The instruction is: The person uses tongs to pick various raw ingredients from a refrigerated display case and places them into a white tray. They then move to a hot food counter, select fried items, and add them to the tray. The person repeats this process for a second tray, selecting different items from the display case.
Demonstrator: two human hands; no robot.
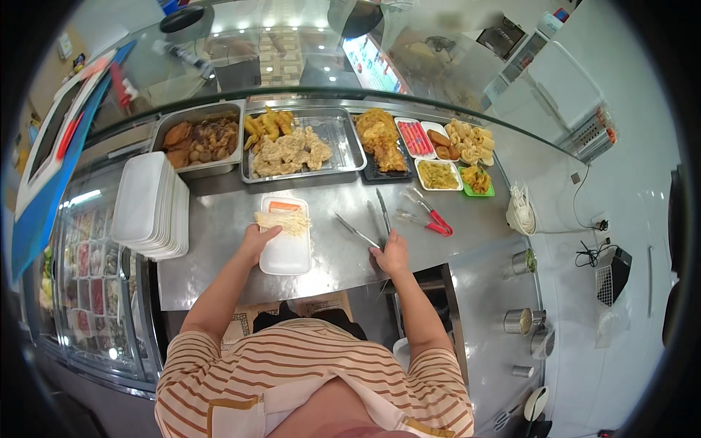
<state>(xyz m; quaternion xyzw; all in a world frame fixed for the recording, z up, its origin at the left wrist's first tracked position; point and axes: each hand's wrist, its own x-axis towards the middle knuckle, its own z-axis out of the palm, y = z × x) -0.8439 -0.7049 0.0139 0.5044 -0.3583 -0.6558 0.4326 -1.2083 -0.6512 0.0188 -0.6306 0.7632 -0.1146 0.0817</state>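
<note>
A white tray [285, 241] lies on the steel counter [219, 233] at the centre of the frame, holding a bundle of pale thin noodle-like strands [283, 221] across it and an orange strip [284, 206] at its far end. The left hand [259, 241] rests on the tray's left edge with its fingers curled over the strands, gripping them. The right hand [391, 255] sits at centre right, its fingers closing on the near end of the metal tongs [358, 232]; whether they grip fully I cannot tell. To do this well, I judge the left hand should steady the tray rather than squash the strands, and the right should take the tongs near the hinge, clear of the red-handled scissors [432, 217] just beyond them.
</note>
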